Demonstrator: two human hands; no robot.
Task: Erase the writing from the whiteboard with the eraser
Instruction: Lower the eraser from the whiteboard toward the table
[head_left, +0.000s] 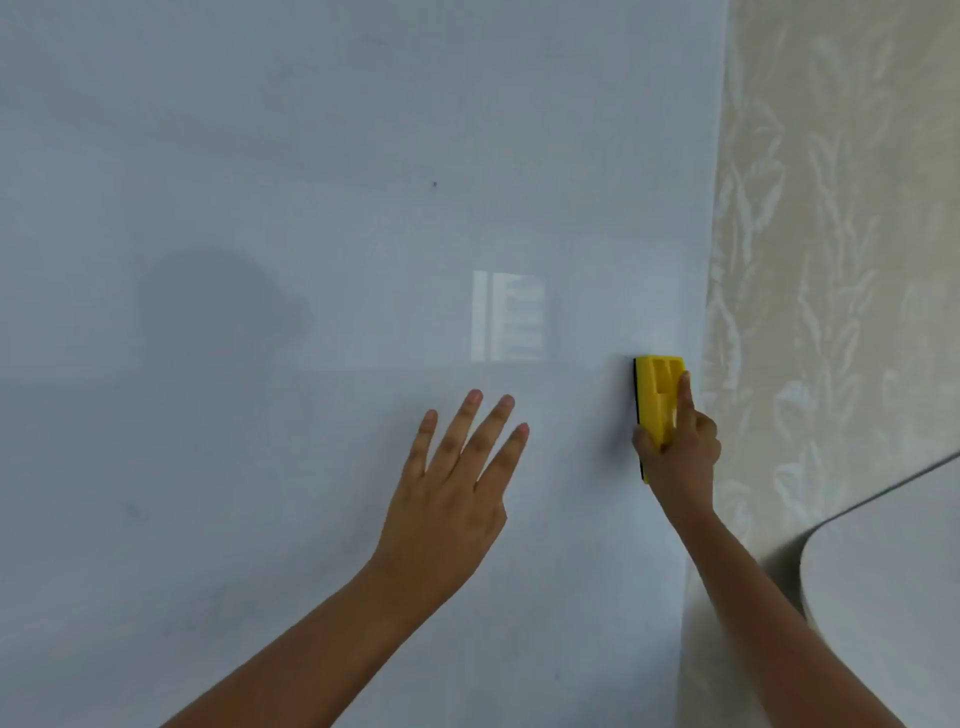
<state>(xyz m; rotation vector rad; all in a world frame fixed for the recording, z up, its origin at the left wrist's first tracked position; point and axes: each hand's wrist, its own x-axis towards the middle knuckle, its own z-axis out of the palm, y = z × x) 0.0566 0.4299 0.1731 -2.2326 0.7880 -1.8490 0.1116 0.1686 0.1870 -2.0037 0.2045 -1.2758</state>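
The whiteboard (311, 208) fills most of the view as a pale, glossy surface with no writing that I can make out, only a tiny dark speck (435, 183) above the middle. My right hand (680, 447) grips a yellow eraser (655, 395) with a black felt edge, held upright against the board close to its right edge. My left hand (457, 483) rests flat on the board with fingers spread, to the left of the eraser and apart from it, holding nothing.
Beige wallpaper with a leaf pattern (831, 260) borders the board on the right. A rounded white tabletop (883, 571) juts in at the lower right beside my right forearm. A window reflection (506, 314) shines on the board.
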